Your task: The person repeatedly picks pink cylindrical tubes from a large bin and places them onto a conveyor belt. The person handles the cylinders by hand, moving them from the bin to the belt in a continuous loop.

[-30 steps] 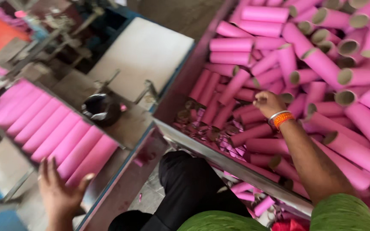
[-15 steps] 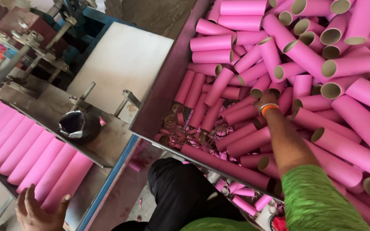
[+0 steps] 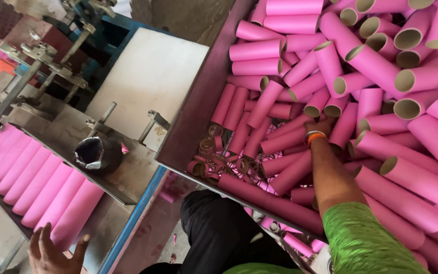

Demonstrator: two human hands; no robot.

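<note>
Tube pick-up from the bin

Right hand (image 3: 319, 127) reaches deep into the heap of pink cardboard tubes (image 3: 330, 76) that fills the metal bin (image 3: 198, 111) on our right side. We see the wrist with its orange band among the tubes, but the fingers are buried between them, so we cannot tell whether they are closed on a tube or spread. We judge this to be the picking step: a tube is being sought in the heap.

Left hand (image 3: 51, 253) rests with fingers spread and released, holding nothing, at the near edge of the surface, just beside the row of long pink tubes (image 3: 36, 177) lying side by side in the tray. A dark metal cup (image 3: 95, 152) sits on the grey plate (image 3: 62, 137) beside that row.

The next move, in our judgement, calls for a firm grasp on one tube and a lift clear of its neighbours, which lie crossed and overlapping. Loose cardboard rings (image 3: 214, 160) litter the near corner of the bin. The bin's rim and the metal rods (image 3: 105, 114) stand between the heap and the plate.
</note>
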